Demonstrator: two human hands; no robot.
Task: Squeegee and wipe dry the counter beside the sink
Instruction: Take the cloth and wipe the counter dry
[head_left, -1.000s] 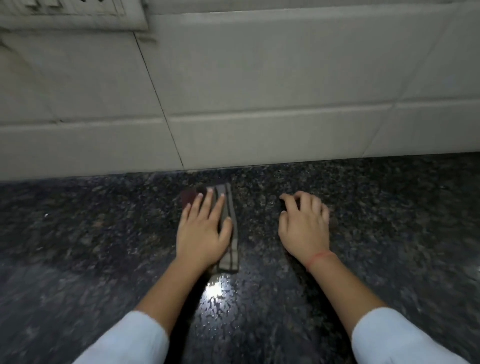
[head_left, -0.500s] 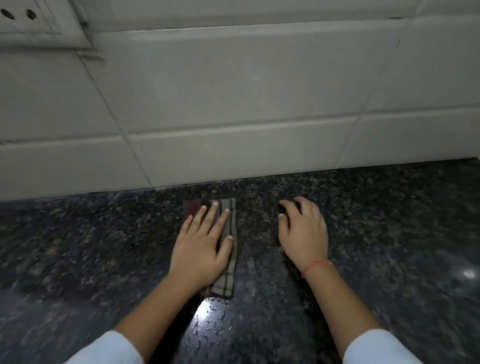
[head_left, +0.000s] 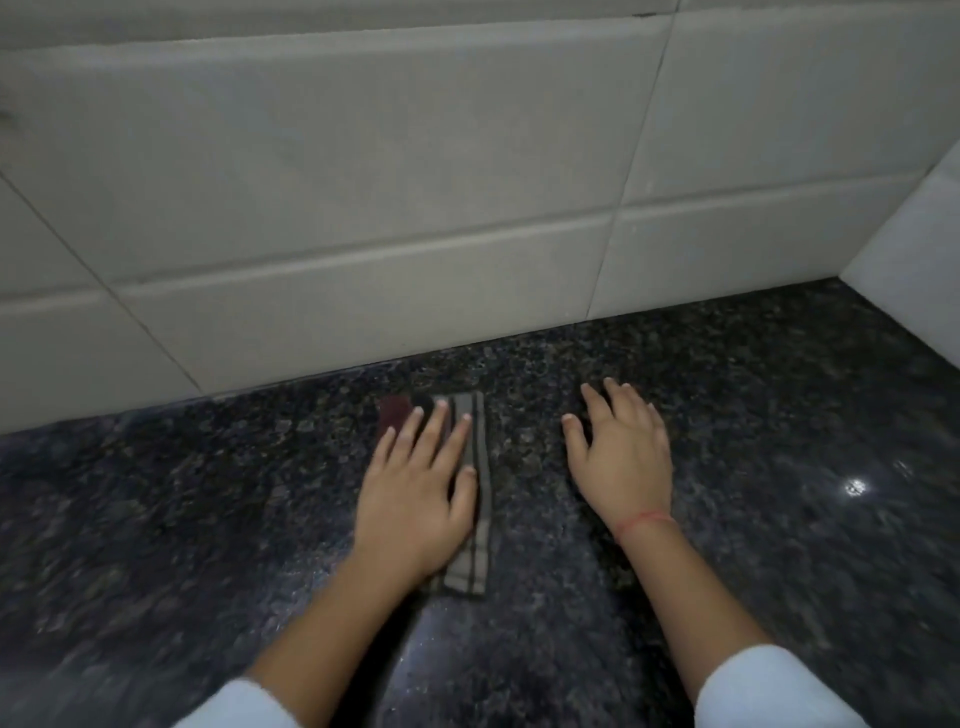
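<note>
Counter of dark speckled stone runs under everything here, and the folded striped cloth lies right on it, with the tiled wall rising just beyond the cloth. The left hand lies flat on top of the cloth, fingers straight, pressing rather than gripping. I'd say that's so the whole pad bears on the stone for drying. Just right of the cloth and clear of it, the right hand rests on bare stone, fingers spread, holding nothing; it looks like a brace for leaning in.
</note>
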